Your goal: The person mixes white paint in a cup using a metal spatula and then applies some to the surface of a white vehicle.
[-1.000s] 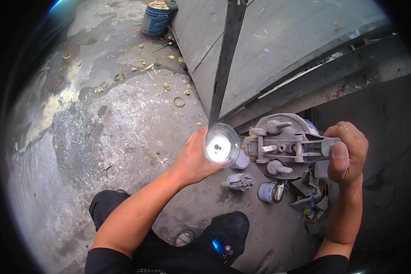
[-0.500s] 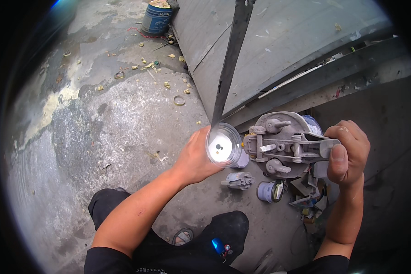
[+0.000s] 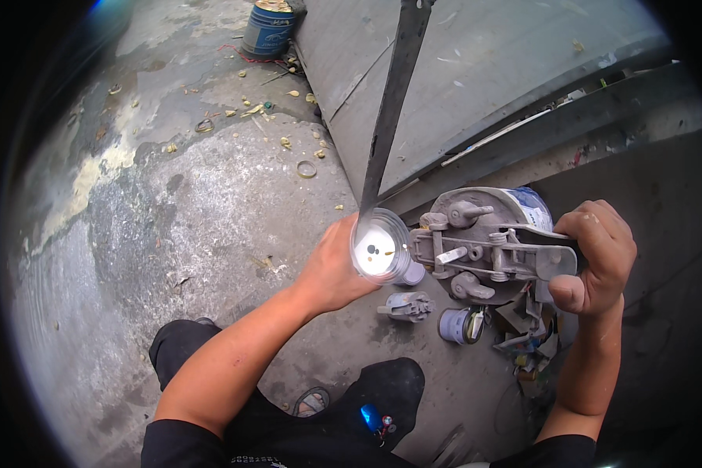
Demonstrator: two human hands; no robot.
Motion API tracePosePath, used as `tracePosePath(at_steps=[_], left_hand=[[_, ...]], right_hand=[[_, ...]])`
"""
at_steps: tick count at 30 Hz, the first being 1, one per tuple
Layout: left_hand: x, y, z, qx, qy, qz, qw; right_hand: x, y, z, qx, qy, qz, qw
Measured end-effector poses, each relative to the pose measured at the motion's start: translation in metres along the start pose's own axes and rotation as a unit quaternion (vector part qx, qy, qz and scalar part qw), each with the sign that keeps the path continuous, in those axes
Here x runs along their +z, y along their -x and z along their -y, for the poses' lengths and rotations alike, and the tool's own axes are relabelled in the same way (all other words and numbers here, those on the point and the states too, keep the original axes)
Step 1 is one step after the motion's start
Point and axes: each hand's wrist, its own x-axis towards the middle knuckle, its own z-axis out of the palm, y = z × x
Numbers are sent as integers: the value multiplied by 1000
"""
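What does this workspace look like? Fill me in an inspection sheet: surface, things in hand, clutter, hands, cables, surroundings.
Surface: stained, patched grey concrete floor.
Things in hand: clear cup, white inside with dark specks; dark flat strip, lower end overlapping the cup; grey lidded pot with wing-shaped knobs.
Clutter: small can, scraps and a loose ring on the floor.
Hands: left hand around the cup; right hand at the pot's lever end, fingers curled.
Cables: none identifiable; a thin red strand by the blue bucket is too small to tell.
Surroundings: large grey panel ahead, blue bucket beyond its left edge.
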Motion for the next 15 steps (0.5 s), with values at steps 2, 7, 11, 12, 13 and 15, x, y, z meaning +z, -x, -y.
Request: tracePosePath(at_steps=[2,7,11,12,13,15], left_hand=[[0,1,0,-11,-2,6,1000],[0,1,3,-14,1,11,1000],[-1,3,2,-34,2,7,999],[-2,3,2,-45,-1,5,999],[-4,2,0,-73,-5,8,997],[-10,-4,-6,-126,-12,19,992]], right_hand=[[1,1,0,5,0,-1,1000],[5,8,-4,51,-47,-20,997],[12,24,-5,207,-168,-53,962],[14,31,-7,249,-202,-58,945],[19,40,-11,275,-207,-34,938],[41,64,-20,376,-275,-66,882]])
